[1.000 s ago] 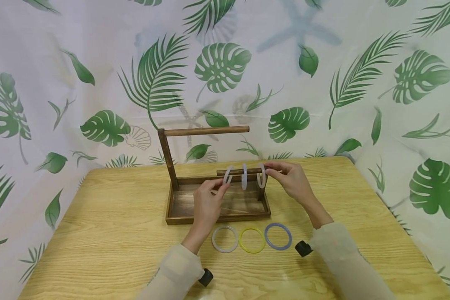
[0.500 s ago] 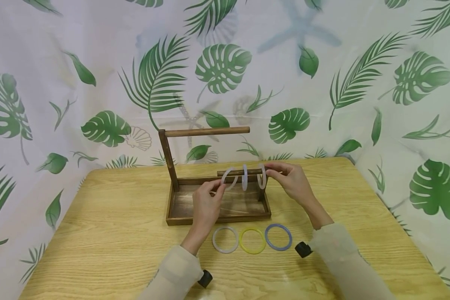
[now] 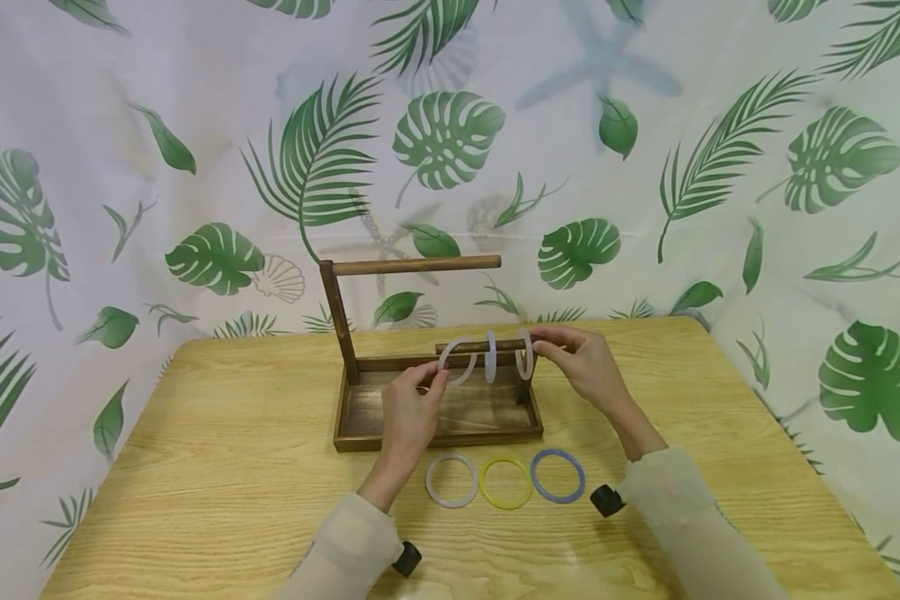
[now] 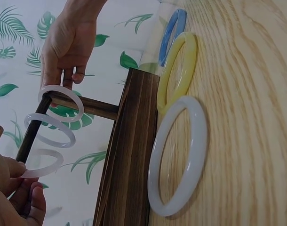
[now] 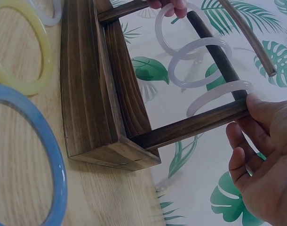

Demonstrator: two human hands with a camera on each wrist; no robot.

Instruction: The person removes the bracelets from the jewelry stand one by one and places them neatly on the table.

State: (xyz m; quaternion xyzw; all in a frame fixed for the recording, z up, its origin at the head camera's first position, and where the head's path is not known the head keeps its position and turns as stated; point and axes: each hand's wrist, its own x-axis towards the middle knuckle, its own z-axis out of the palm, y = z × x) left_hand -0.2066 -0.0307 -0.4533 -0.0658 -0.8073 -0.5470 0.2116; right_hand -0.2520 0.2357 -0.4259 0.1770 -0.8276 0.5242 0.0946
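My left hand pinches a pale translucent bangle near the free left end of the stand's lower bar. In the right wrist view that held bangle is around or beside the bar tip; I cannot tell which. A pale lilac bangle hangs around the bar's middle, and another pale bangle hangs at its right end. My right hand grips the upper corner of the dark wooden stand, where the bar meets the right post, thumb close to the right bangle.
A white bangle, a yellow bangle and a blue bangle lie in a row on the wooden table, in front of the stand's tray. A higher bar reaches right from the tall left post.
The bangle in my left hand has turned from nearly edge-on to a wider face, and the hand has shifted slightly left. My right hand stays on the stand's corner.
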